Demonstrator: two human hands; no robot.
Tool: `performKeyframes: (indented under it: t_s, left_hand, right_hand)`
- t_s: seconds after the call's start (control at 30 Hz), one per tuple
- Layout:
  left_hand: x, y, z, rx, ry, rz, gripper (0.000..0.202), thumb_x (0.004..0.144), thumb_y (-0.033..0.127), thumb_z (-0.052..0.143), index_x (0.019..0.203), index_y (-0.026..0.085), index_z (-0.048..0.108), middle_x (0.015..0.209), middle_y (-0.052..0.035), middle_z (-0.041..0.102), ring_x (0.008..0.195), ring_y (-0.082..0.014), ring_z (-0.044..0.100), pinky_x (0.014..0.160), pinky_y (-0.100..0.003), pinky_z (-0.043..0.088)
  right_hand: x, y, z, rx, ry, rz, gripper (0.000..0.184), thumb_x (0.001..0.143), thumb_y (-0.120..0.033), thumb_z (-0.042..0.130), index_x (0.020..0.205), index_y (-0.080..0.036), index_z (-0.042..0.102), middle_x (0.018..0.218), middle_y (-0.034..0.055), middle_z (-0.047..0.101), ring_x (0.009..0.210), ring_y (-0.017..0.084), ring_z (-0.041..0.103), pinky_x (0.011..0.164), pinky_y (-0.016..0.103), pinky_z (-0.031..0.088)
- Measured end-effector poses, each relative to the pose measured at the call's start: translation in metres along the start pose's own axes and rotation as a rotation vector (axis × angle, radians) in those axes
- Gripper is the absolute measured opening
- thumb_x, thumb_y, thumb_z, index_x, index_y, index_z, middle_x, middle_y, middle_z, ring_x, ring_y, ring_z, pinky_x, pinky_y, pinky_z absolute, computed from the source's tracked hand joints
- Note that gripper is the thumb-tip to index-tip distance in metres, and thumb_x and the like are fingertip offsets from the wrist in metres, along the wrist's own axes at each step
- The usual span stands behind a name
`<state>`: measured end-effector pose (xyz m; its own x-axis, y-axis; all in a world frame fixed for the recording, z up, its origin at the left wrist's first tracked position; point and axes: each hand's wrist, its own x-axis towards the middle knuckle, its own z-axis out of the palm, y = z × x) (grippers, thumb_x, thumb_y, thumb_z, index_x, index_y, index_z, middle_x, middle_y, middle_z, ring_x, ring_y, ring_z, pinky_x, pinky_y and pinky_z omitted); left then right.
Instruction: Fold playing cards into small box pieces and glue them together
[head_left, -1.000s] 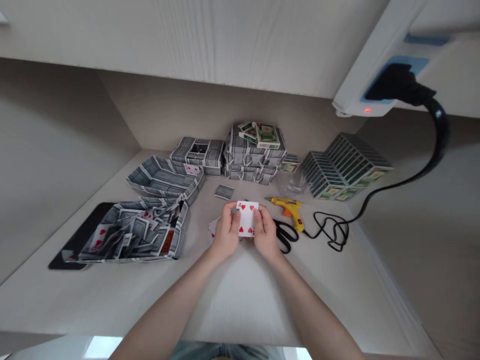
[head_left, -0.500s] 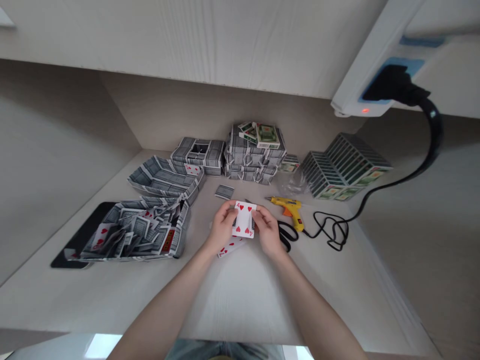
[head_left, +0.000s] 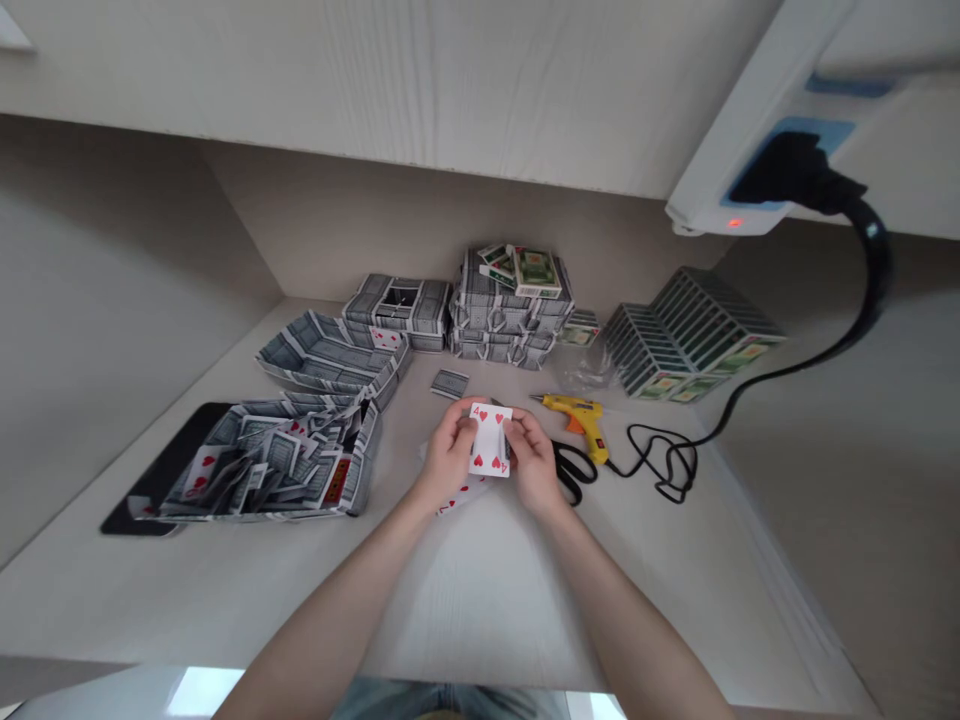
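Card (head_left: pixel 491 438), 4 of hearts, is pinched btwn L hand (head_left: pixel 448 455) & R hand (head_left: pixel 535 463), face showing. Red-pip card (head_left: pixel 463 494) partly hidden by L hand; scissors (head_left: pixel 571 468) & yellow glue gun (head_left: pixel 587 420) right of R hand; box (head_left: pixel 365 470) w/ loose cards (head_left: pixel 281 455) left of L hand.

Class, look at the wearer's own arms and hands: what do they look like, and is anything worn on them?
The left hand and right hand are bare, with no gloves. The left forearm and right forearm show no sleeves, watch or bracelet. Fingernail details are too small to tell. Bluish clothing shows at the bottom edge.
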<state>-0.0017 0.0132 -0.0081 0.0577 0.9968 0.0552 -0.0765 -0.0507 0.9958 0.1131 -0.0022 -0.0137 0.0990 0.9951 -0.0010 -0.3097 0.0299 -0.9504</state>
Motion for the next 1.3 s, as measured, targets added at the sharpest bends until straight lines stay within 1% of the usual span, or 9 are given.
performKeyframes:
  t_s: [0.27, 0.4, 0.47, 0.57, 0.63, 0.77, 0.87, 1.1, 1.3]
  left_hand:
    - [-0.0007, 0.0005, -0.0005, 0.037, 0.008, 0.003, 0.027, 0.077, 0.025, 0.043, 0.101, 0.018, 0.055, 0.064, 0.0030, 0.054, 0.050, -0.0084, 0.043, 0.048, -0.018, 0.036]
    - [-0.0001, 0.0030, 0.0010, -0.004, 0.002, -0.047, 0.028, 0.075, 0.025, 0.044, 0.101, 0.017, 0.053, 0.066, 0.0024, 0.054, 0.051, -0.0086, 0.044, 0.048, -0.018, 0.036]
    - [0.0011, 0.0032, 0.0015, -0.016, 0.004, -0.067, 0.024, 0.074, 0.026, 0.044, 0.094, 0.017, 0.053, 0.066, 0.0021, 0.054, 0.053, -0.0089, 0.045, 0.049, -0.018, 0.036]
    - [0.0029, 0.0022, 0.0014, -0.015, 0.011, -0.093, 0.014, 0.073, 0.029, 0.045, 0.080, 0.017, 0.050, 0.060, 0.0040, 0.049, 0.052, -0.0089, 0.043, 0.049, -0.018, 0.036]
    - [0.0036, 0.0016, 0.0007, -0.020, 0.008, -0.112, 0.013, 0.073, 0.030, 0.045, 0.076, 0.018, 0.048, 0.056, 0.0056, 0.046, 0.049, -0.0085, 0.041, 0.047, -0.018, 0.034]
    - [0.0039, 0.0020, -0.0006, -0.058, -0.024, -0.115, 0.014, 0.073, 0.033, 0.047, 0.076, 0.019, 0.047, 0.055, 0.0063, 0.045, 0.048, -0.0084, 0.041, 0.047, -0.018, 0.034]
    - [0.0037, 0.0023, -0.0007, -0.081, -0.040, -0.107, 0.015, 0.073, 0.034, 0.047, 0.075, 0.018, 0.046, 0.056, 0.0061, 0.046, 0.049, -0.0082, 0.041, 0.048, -0.019, 0.034]
    - [0.0031, 0.0006, -0.0013, -0.063, -0.012, -0.090, 0.010, 0.075, 0.029, 0.046, 0.077, 0.018, 0.047, 0.057, 0.0061, 0.047, 0.050, -0.0079, 0.042, 0.049, -0.018, 0.035]
    - [0.0026, 0.0008, -0.0003, -0.032, 0.015, -0.087, 0.008, 0.073, 0.024, 0.044, 0.077, 0.018, 0.049, 0.058, 0.0058, 0.048, 0.051, -0.0086, 0.042, 0.048, -0.019, 0.034]
  right_hand:
    - [0.0003, -0.0009, -0.0005, -0.034, -0.003, 0.005, 0.024, 0.074, -0.040, 0.056, 0.087, -0.021, 0.056, 0.067, -0.0020, 0.059, 0.053, 0.012, 0.048, 0.050, 0.023, 0.037]
    - [-0.0001, -0.0019, -0.0019, -0.035, -0.016, 0.006, 0.021, 0.074, -0.039, 0.056, 0.086, -0.021, 0.054, 0.064, -0.0036, 0.057, 0.050, 0.011, 0.045, 0.047, 0.022, 0.034]
    - [-0.0001, -0.0014, -0.0026, -0.034, -0.015, 0.003, 0.020, 0.075, -0.038, 0.056, 0.086, -0.022, 0.054, 0.064, -0.0041, 0.056, 0.050, 0.010, 0.044, 0.045, 0.021, 0.033]
    - [0.0003, 0.0004, -0.0030, -0.037, 0.005, 0.003, 0.020, 0.074, -0.038, 0.056, 0.086, -0.022, 0.053, 0.061, -0.0052, 0.054, 0.047, 0.010, 0.042, 0.044, 0.021, 0.031]
    - [0.0008, 0.0010, -0.0028, -0.031, 0.009, 0.010, 0.021, 0.073, -0.038, 0.057, 0.086, -0.022, 0.053, 0.061, -0.0056, 0.053, 0.046, 0.010, 0.041, 0.043, 0.021, 0.031]
    - [0.0008, -0.0012, -0.0018, -0.011, 0.001, 0.029, 0.021, 0.072, -0.038, 0.057, 0.086, -0.023, 0.052, 0.061, -0.0056, 0.053, 0.046, 0.010, 0.040, 0.042, 0.020, 0.029]
    - [0.0002, -0.0035, -0.0008, 0.007, -0.012, 0.035, 0.019, 0.072, -0.037, 0.057, 0.084, -0.023, 0.052, 0.061, -0.0055, 0.053, 0.047, 0.010, 0.041, 0.043, 0.020, 0.031]
    - [-0.0005, -0.0026, 0.0018, 0.028, -0.010, 0.036, 0.016, 0.073, -0.034, 0.056, 0.085, -0.023, 0.053, 0.065, -0.0045, 0.054, 0.051, 0.011, 0.043, 0.046, 0.021, 0.033]
    - [-0.0005, 0.0015, -0.0001, 0.027, -0.018, 0.045, 0.013, 0.075, -0.033, 0.054, 0.084, -0.024, 0.054, 0.062, -0.0053, 0.051, 0.050, 0.010, 0.042, 0.045, 0.020, 0.033]
